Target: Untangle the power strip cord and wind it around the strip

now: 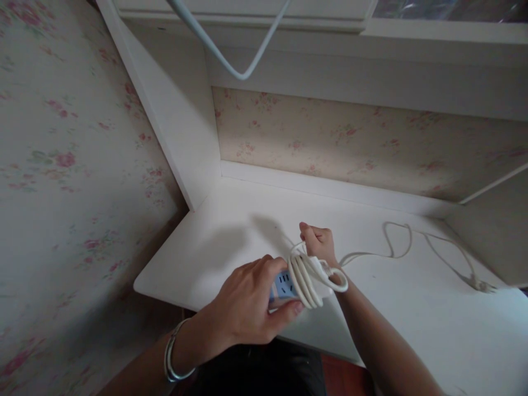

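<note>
My left hand (256, 302) is closed around a power strip (283, 285) with a blue socket face. Several loops of its white cord (306, 281) are wound around the strip's right part. Just past the strip, my right hand (319, 243) is curled into a fist, with the cord running up to it; the grip itself is partly hidden. From behind the right wrist, a loose length of cord (396, 254) trails across the desk in bends to a plug (484, 286) at the right.
Beneath the hands is a white desk (247, 203) with a rounded left corner. A white side panel (177, 110) and an overhead cabinet (247, 19) enclose it. A pale bent rod or cable (242, 74) hangs at the top. Floral wallpaper (66, 159) covers the left wall.
</note>
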Motion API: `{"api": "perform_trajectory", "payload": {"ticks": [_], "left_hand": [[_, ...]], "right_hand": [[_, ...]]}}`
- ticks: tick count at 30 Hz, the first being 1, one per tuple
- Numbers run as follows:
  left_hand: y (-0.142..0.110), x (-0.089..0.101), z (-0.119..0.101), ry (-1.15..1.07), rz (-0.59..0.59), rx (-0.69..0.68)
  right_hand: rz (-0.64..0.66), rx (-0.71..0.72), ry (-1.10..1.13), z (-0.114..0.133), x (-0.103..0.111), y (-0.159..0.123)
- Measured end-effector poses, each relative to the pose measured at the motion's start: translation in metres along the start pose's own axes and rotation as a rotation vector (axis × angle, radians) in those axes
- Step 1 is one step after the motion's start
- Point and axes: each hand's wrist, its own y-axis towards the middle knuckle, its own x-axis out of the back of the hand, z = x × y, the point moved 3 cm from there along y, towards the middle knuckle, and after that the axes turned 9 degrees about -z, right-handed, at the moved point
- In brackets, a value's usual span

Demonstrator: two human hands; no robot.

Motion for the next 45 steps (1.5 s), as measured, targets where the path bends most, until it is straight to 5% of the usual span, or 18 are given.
{"api": "perform_trajectory", "payload": {"ticks": [5,11,16,30,36,41,45], "left_hand": [[0.004,0.000,0.023,-0.008,-0.164,0.141],[0.011,-0.007,0.047,0.053,-0.215,0.291],[0.014,-0.015,0.054,0.059,-0.279,0.368],[0.019,-0.049,0.030,0.124,-0.010,0.181],[0.015,-0.045,0.013,0.130,0.095,0.152],[0.008,-0.033,-0.008,0.045,0.159,0.063],[0.006,-0.025,-0.014,0.053,0.155,0.041]], "right_hand": [[0.198,0.311,-0.227,0.006,-0.006,-0.011],[0.209,0.724,-0.636,0.033,0.000,-0.039],[0.199,0.883,-0.706,0.051,0.009,-0.050],[0.261,1.137,-0.544,0.097,0.014,-0.029],[0.374,0.897,-0.391,0.087,0.006,-0.007],[0.474,0.444,-0.159,0.059,0.004,0.017],[0.428,0.088,-0.054,0.030,0.002,0.022]]}}
